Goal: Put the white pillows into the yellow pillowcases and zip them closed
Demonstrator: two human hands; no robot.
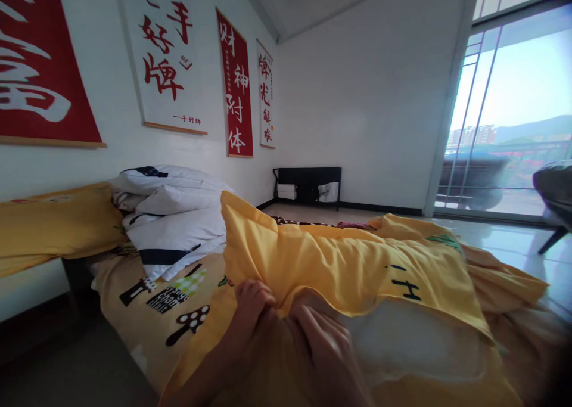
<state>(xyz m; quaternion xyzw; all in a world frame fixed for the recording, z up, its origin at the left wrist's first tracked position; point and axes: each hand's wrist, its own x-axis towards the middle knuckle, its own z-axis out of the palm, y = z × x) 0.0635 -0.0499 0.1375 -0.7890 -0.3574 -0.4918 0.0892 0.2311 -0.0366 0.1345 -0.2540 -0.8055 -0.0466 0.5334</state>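
Clearly both hands sit low in the middle of the view, bunched into the near edge of a yellow cover [339,264] that lies across the bed [147,311]. On the left, a yellow pillow [49,228] rests against the wall, and a heap of white bedding [174,216] sits just beside the raised corner of the cover. The left hand [250,317] is clenched on a fold of the cover, fingers curled over the cloth. The right hand [322,341] presses into the same fold, touching the left; its grasp looks closed on the cover, though its fingertips are buried in fabric.

With so little cloth pinched, the fold could slip free in my judgement, and the loose bulk to the right could slide toward the floor [513,246]. A white insert [402,335] shows under the cover; it may bunch unevenly.

Both wrists run off the bottom edge. The bed's far side is hidden by the cover, and the right edge is blurred.
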